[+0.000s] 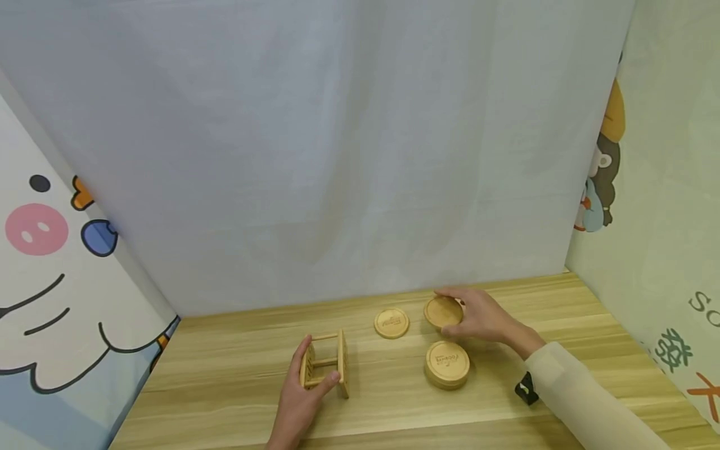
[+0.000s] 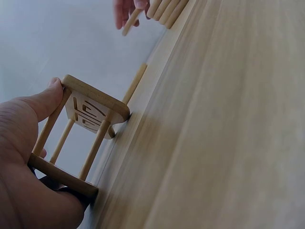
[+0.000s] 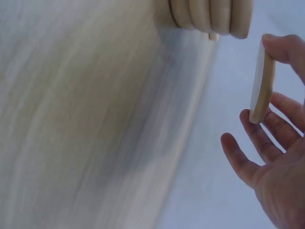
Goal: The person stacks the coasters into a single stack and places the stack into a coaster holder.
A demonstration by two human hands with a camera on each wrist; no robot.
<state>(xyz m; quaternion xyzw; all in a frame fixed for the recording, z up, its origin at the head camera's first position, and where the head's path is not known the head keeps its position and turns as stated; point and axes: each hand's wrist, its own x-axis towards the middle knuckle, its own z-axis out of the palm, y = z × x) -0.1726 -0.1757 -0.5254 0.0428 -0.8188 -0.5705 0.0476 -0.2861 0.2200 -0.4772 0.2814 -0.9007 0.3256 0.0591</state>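
Note:
My left hand (image 1: pixel 297 400) grips a small wooden coaster holder (image 1: pixel 342 365), thumb on one slatted side panel and fingers on the other. In the left wrist view, the cut-out panel (image 2: pixel 97 95) and round rods of the holder show, with its lower edge at the tabletop. My right hand (image 1: pixel 486 317) pinches a round wooden coaster (image 1: pixel 443 312) by its rim, raised over the table. The right wrist view shows this coaster (image 3: pixel 263 86) edge-on between thumb and fingers. Just nearer to me stands a stack of coasters (image 1: pixel 447 364) with lettering on the top one.
Another lettered coaster (image 1: pixel 391 323) lies flat between the holder and the raised coaster. A small black object (image 1: pixel 526 389) lies by the right sleeve (image 1: pixel 587 397). Behind the wooden table (image 1: pixel 236 400) hangs a pale cloth (image 1: pixel 315 156), and printed panels stand at both sides.

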